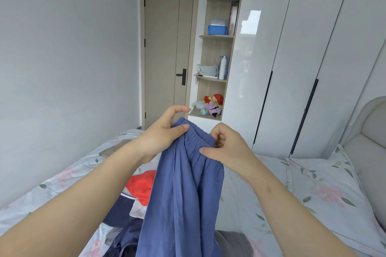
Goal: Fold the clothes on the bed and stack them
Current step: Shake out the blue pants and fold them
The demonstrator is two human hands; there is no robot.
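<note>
The blue trousers [183, 194] hang unfolded above the bed [261, 194]. The left hand [163, 137] and right hand [225, 146] each have their grip pinched on the waistband [196, 137]. A red garment [140, 185], navy garment [117, 213] and grey garment [231, 244] lie loose below, so most folding and stacking seems left.
</note>
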